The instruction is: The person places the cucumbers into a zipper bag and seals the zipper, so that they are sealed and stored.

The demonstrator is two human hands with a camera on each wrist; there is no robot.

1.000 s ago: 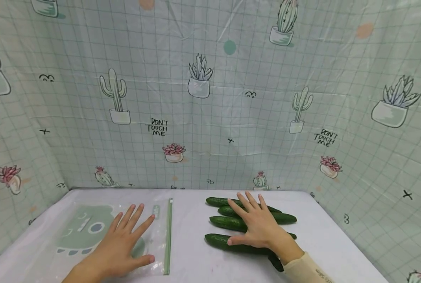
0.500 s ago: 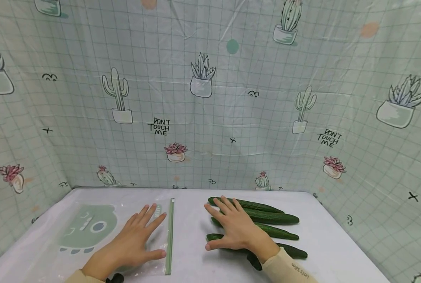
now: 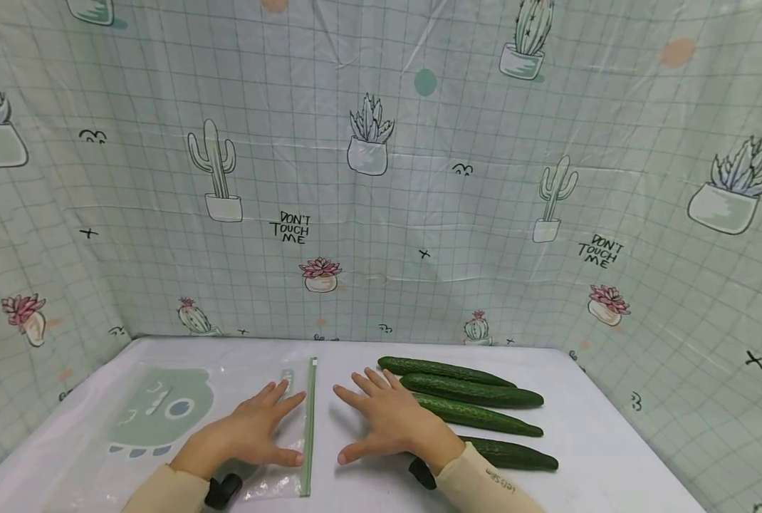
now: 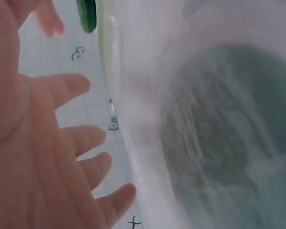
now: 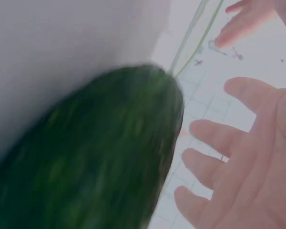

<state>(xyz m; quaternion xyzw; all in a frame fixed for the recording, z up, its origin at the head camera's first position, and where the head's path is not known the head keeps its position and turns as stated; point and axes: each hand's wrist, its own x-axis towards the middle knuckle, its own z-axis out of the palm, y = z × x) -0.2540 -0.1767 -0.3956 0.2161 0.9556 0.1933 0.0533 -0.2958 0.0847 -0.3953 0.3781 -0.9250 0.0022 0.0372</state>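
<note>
While a clear bag [image 3: 163, 413] with green print lies flat beneath and to the left of the person's left grip [image 3: 249, 431], that grip is held above it, fingers and thumb spread apart. Just right of its thumb tip runs the bag's green zip strip [image 3: 309, 427]. Farther right comes the right grip [image 3: 390, 417], its fingers likewise spread. Four cucumbers [image 3: 477, 415], partly hidden by this grip and its forearm, extend rightward from it on the white table [image 3: 602, 449].

On the table [image 3: 612, 456], the bag [image 3: 166, 417] lies left of the cucumbers [image 3: 471, 391].
</note>
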